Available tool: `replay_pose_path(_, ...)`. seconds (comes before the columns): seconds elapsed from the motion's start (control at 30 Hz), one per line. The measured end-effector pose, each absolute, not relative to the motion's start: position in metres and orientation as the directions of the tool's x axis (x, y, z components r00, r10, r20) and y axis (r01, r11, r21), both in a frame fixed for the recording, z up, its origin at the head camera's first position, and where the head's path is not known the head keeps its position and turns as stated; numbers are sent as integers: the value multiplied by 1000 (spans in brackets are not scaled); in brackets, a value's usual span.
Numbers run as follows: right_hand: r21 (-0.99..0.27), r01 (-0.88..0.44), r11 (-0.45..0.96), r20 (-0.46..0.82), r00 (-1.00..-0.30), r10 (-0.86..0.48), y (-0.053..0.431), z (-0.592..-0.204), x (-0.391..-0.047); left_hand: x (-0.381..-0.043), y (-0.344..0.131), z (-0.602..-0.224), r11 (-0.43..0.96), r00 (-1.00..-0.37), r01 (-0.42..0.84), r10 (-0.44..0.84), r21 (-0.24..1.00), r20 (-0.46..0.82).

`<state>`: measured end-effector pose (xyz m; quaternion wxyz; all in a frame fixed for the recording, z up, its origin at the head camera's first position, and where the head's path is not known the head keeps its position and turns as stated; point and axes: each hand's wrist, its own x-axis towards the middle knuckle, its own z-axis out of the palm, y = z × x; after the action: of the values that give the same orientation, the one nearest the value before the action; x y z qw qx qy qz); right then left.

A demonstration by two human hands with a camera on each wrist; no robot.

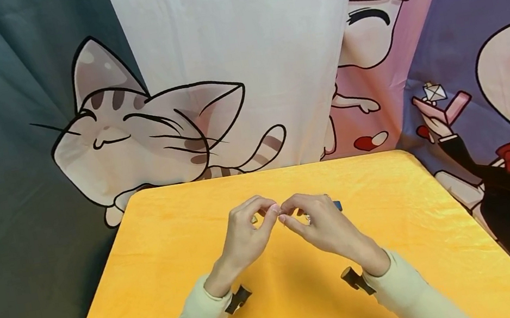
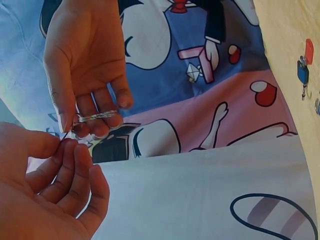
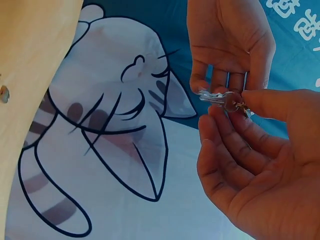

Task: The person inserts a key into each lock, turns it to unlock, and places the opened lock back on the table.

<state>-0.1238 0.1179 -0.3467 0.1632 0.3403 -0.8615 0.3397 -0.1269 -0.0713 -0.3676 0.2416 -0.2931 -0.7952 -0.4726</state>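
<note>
In the head view my left hand [image 1: 248, 231] and right hand [image 1: 324, 223] meet at the fingertips above the yellow table [image 1: 287, 308]. Between them is a small bunch of silver keys [image 3: 214, 98] on a thin metal ring [image 3: 233, 101]. My right thumb and forefinger pinch the ring, and the keys lie over the fingers. The left wrist view shows the left thumb and fingertips pinching a thin dark edge of the ring, with the keys [image 2: 99, 116] by the right fingers. Fingers partly hide the ring, so its opening cannot be made out.
A blue tag [image 2: 302, 72] and a red tag [image 2: 309, 51] with metal parts lie on the table beyond the right hand. A small brass-coloured item [image 1: 255, 219] shows behind the left hand. A cartoon-printed curtain [image 1: 240, 62] hangs behind the table.
</note>
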Motion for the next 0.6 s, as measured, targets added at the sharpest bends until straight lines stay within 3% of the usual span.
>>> replay_pose_path(0.6,-546,-643,538,470,-766,-438,120,-354,-120,-131,-70,-374,291,-764,645,226,706,605)
